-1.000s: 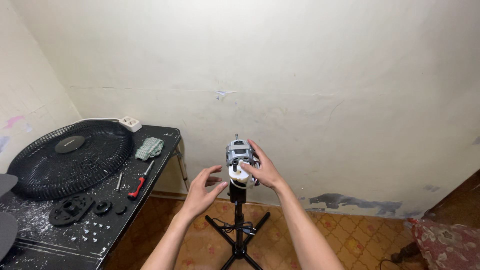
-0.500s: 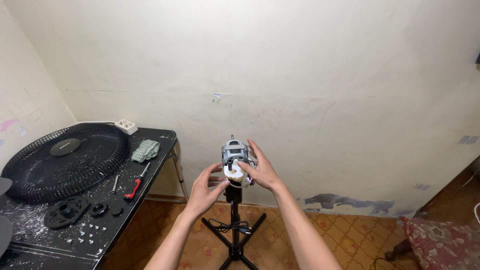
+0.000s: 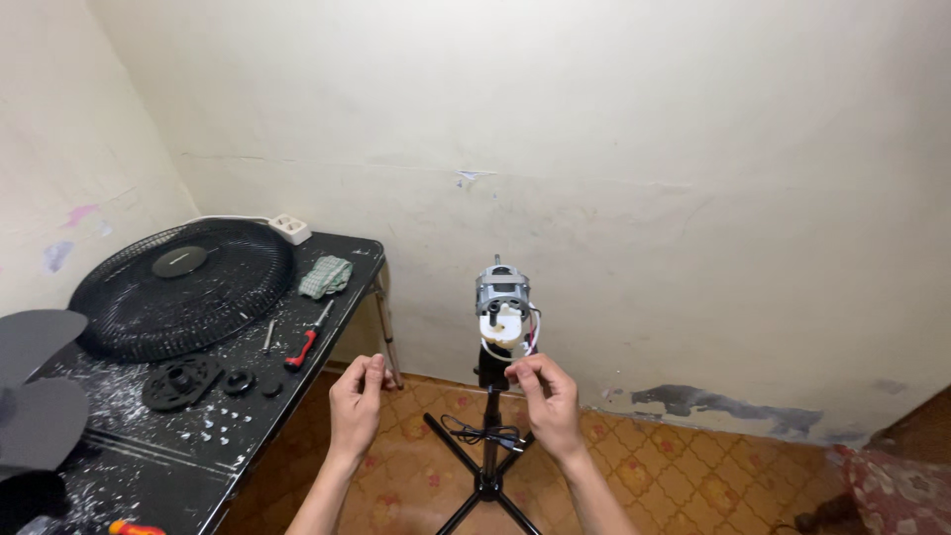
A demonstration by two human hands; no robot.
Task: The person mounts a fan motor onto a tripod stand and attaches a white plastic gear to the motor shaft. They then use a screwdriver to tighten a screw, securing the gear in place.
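A bare fan motor (image 3: 502, 297) sits on top of a thin black stand (image 3: 487, 436) that spreads its legs on the tiled floor (image 3: 693, 476), close to the wall. The right hand (image 3: 543, 401) is just below the motor, its fingers pinched on a thin white wire (image 3: 515, 349) that loops down from the motor's white lower part. The left hand (image 3: 357, 401) is apart to the left, fingers curled together; whether it holds anything small I cannot tell. The risk I see is a top-heavy load on a slim stand: a tug on the wire or a knock against a leg could tip it toward the floor, and pulling hard might strain the wire where it joins the motor. More cable (image 3: 480, 433) hangs loosely at the stand's middle and could snag a hand. On the black table (image 3: 149, 466) at left lie a round fan guard (image 3: 183, 287), grey fan blades (image 3: 35, 396) at the edge, black round parts (image 3: 178, 381), a red-handled screwdriver (image 3: 305, 345), a green cloth (image 3: 325, 275) and a white power strip (image 3: 289, 229); white specks litter the top, and small parts could roll off. No packages or signs show; the only marks are faint pink and lilac smudges on the left wall (image 3: 69, 233).
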